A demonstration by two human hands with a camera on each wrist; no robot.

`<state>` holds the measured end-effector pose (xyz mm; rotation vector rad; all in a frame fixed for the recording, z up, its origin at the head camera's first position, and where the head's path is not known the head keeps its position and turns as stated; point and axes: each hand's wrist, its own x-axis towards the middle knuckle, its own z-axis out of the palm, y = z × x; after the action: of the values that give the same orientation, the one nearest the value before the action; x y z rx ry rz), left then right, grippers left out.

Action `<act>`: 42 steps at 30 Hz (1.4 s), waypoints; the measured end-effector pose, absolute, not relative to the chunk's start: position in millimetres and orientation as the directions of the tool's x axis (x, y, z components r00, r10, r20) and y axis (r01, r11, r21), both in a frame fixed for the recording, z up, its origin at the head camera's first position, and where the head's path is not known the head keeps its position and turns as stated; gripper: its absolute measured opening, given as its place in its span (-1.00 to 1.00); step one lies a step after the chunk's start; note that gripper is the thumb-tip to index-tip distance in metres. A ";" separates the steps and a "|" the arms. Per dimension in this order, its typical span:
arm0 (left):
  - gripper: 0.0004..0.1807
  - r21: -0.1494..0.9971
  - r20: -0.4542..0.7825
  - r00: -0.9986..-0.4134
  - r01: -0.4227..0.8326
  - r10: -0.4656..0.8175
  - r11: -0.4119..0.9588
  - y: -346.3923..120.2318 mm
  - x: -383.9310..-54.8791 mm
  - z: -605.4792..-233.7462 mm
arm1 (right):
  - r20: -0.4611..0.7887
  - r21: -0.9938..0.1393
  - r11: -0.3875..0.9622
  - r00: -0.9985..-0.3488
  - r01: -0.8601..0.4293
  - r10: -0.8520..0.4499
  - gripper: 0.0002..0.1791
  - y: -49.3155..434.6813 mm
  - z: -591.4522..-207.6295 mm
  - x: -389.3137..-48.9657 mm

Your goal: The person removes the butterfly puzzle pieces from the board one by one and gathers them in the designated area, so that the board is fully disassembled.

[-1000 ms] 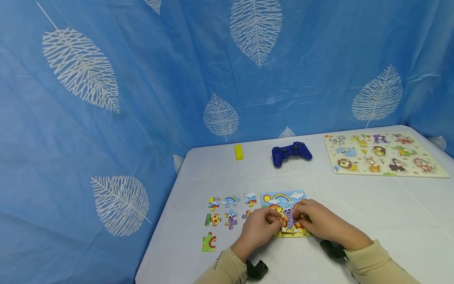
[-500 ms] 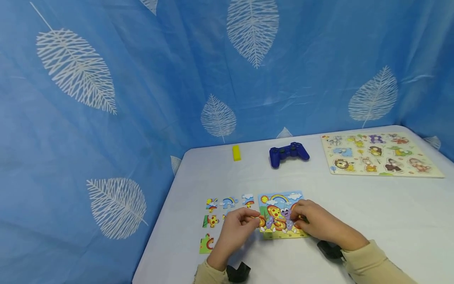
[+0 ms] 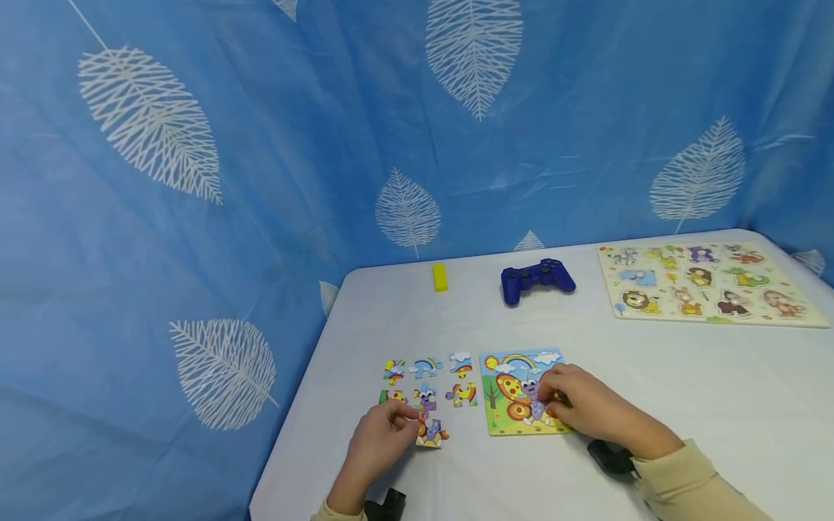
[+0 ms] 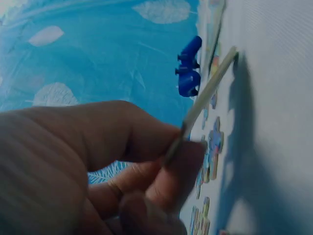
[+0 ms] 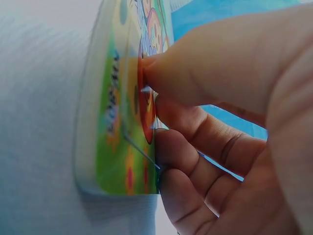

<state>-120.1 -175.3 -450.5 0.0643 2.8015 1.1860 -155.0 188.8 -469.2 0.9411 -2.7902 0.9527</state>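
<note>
My left hand [image 3: 383,438] pinches a jigsaw puzzle piece [image 3: 431,433], purple with orange and yellow, between thumb and fingers, just in front of the laid-out pieces. In the left wrist view that piece [image 4: 208,93] shows edge-on and tilted, its far end near the white table. My right hand [image 3: 589,405] is at the lower right of the butterfly puzzle board [image 3: 498,412]. Close up in the right wrist view, its bent thumb and fingertips pinch at a red-orange puzzle piece [image 5: 146,115] on the board [image 5: 110,171], mostly hidden by the fingers.
Several loose puzzle pieces [image 3: 463,394] lie in rows left of the board; the left hand covers part of this group. Toward the back are a yellow block [image 3: 439,277], a blue game controller [image 3: 538,278] and an animal peg puzzle [image 3: 710,282]. A blue curtain [image 3: 293,145] surrounds the table.
My left hand has carried its piece from over the board leftward to the loose pieces, uncovering the board's left side. The right hand stays at the board's lower right.
</note>
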 end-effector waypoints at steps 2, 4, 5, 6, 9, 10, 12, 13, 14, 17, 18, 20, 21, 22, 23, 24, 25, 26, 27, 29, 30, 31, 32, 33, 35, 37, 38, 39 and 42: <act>-0.89 0.671 -0.066 -0.997 -0.009 0.048 0.742 -174.6 -118.5 -452.0 | 0.230 -0.535 0.628 -0.813 -0.565 -0.535 -0.70 190.0 -467.9 -155.8; -0.86 0.620 -0.061 -0.998 -0.018 0.025 0.785 -173.5 -117.1 -453.5 | 0.227 -0.533 0.627 -0.810 -0.568 -0.541 -0.71 190.6 -466.4 -156.6; -0.83 0.598 -0.064 -0.998 -0.028 0.013 0.801 -172.9 -116.2 -453.8 | 0.225 -0.534 0.626 -0.809 -0.569 -0.543 -0.71 190.6 -465.5 -156.9; -0.81 0.577 -0.067 -0.998 -0.034 0.005 0.816 -172.3 -115.1 -453.9 | 0.225 -0.533 0.625 -0.808 -0.570 -0.545 -0.71 190.5 -464.9 -157.3; -0.77 0.517 -0.063 -0.998 -0.042 -0.011 0.855 -172.3 -111.5 -453.4 | 0.236 -0.529 0.615 -0.798 -0.585 -0.555 -0.71 188.6 -463.5 -158.3; -0.77 0.504 -0.052 -0.999 -0.035 -0.010 0.863 -172.6 -110.1 -452.4 | 0.240 -0.528 0.613 -0.796 -0.588 -0.556 -0.71 187.6 -462.9 -158.3; -0.75 0.471 -0.031 -1.000 -0.020 -0.006 0.882 -173.5 -108.3 -451.6 | 0.249 -0.523 0.613 -0.793 -0.593 -0.556 -0.71 185.4 -463.1 -158.4; -0.74 0.453 -0.021 -1.000 -0.014 -0.005 0.891 -174.0 -107.8 -451.4 | 0.252 -0.521 0.612 -0.792 -0.596 -0.556 -0.71 184.0 -463.5 -158.4; -0.73 0.438 -0.011 -1.000 -0.007 -0.003 0.899 -174.5 -107.5 -451.1 | 0.252 -0.520 0.614 -0.793 -0.594 -0.554 -0.72 182.7 -463.8 -158.1; -0.68 0.400 0.008 -1.000 0.004 0.001 0.917 -174.8 -107.0 -450.2 | 0.237 -0.531 0.622 -0.805 -0.576 -0.543 -0.75 179.6 -464.5 -156.2; -0.67 0.392 0.012 -1.000 0.007 0.002 0.920 -174.9 -106.8 -449.8 | 0.229 -0.537 0.625 -0.810 -0.567 -0.539 -0.75 178.8 -464.7 -155.4; -0.66 0.384 0.025 -1.000 0.013 0.004 0.923 -174.5 -105.7 -448.1 | 0.213 -0.549 0.630 -0.821 -0.550 -0.530 -0.77 177.4 -464.1 -153.5; -0.66 0.380 0.029 -1.000 0.013 0.002 0.925 -174.3 -105.1 -447.5 | 0.207 -0.553 0.632 -0.825 -0.542 -0.526 -0.77 176.9 -464.0 -152.8; -0.66 0.374 0.032 -0.999 0.012 0.000 0.927 -174.1 -104.5 -446.8 | 0.202 -0.557 0.633 -0.828 -0.537 -0.523 -0.77 176.4 -464.1 -152.3; -0.66 0.366 0.035 -0.999 0.010 -0.003 0.930 -173.8 -104.0 -446.2 | 0.198 -0.562 0.633 -0.830 -0.532 -0.521 -0.78 176.0 -464.2 -151.8; -0.66 0.357 0.035 -0.999 0.007 -0.005 0.934 -173.5 -103.5 -445.7 | 0.194 -0.567 0.632 -0.831 -0.528 -0.521 -0.78 175.6 -464.5 -151.5; -0.66 0.348 0.036 -0.999 0.005 -0.008 0.938 -173.2 -103.1 -445.4 | 0.193 -0.570 0.630 -0.832 -0.527 -0.521 -0.78 175.4 -464.6 -151.3; -0.66 0.338 0.036 -0.999 0.003 -0.010 0.941 -173.1 -103.0 -445.4 | 0.195 -0.571 0.629 -0.832 -0.527 -0.520 -0.78 175.2 -464.7 -151.1; -0.66 0.328 0.035 -0.999 0.003 -0.009 0.945 -172.8 -102.8 -445.2 | 0.196 -0.572 0.627 -0.831 -0.528 -0.521 -0.79 174.9 -464.8 -151.0; -0.65 0.312 0.035 -0.999 0.004 -0.007 0.950 -172.1 -102.7 -445.0 | 0.200 -0.572 0.625 -0.829 -0.531 -0.522 -0.79 174.7 -465.1 -150.6; -0.64 0.306 0.038 -0.999 0.006 -0.006 0.952 -171.5 -102.6 -445.0 | 0.201 -0.571 0.625 -0.829 -0.533 -0.523 -0.79 174.7 -465.0 -150.5; -0.63 0.300 0.047 -0.999 0.012 -0.002 0.954 -170.6 -102.6 -445.0 | 0.201 -0.570 0.626 -0.829 -0.533 -0.522 -0.79 174.7 -464.8 -150.2; -0.61 0.296 0.056 -0.998 0.020 0.003 0.955 -169.3 -102.6 -444.9 | 0.200 -0.568 0.628 -0.830 -0.532 -0.521 -0.79 174.8 -464.6 -149.8; -0.60 0.297 0.064 -0.998 0.027 0.009 0.954 -167.3 -102.4 -444.7 | 0.197 -0.567 0.630 -0.831 -0.530 -0.521 -0.79 175.0 -464.6 -149.4; -0.58 0.301 0.082 -0.996 0.056 0.033 0.952 -160.2 -102.0 -442.8 | 0.186 -0.569 0.637 -0.836 -0.520 -0.516 -0.78 175.6 -464.2 -148.4; -0.59 0.318 0.092 -0.993 0.099 0.074 0.943 -148.5 -102.4 -438.7 | 0.178 -0.569 0.639 -0.836 -0.518 -0.519 -0.78 176.9 -463.7 -147.5; -0.60 0.338 0.086 -0.991 0.124 0.101 0.933 -140.5 -102.9 -435.4 | 0.172 -0.569 0.642 -0.838 -0.514 -0.518 -0.78 177.9 -463.4 -147.1; -0.61 0.356 0.076 -0.988 0.150 0.131 0.922 -131.3 -103.7 -431.9 | 0.168 -0.569 0.644 -0.839 -0.511 -0.517 -0.78 179.0 -462.9 -146.7; -0.64 0.391 0.025 -0.972 0.225 0.234 0.892 -96.6 -109.0 -420.5 | 0.160 -0.564 0.653 -0.842 -0.506 -0.515 -0.79 184.0 -460.3 -146.0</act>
<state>-109.0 -96.6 -420.5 0.3687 3.0338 0.6234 -146.0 184.0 -460.3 0.8861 -2.8687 0.9718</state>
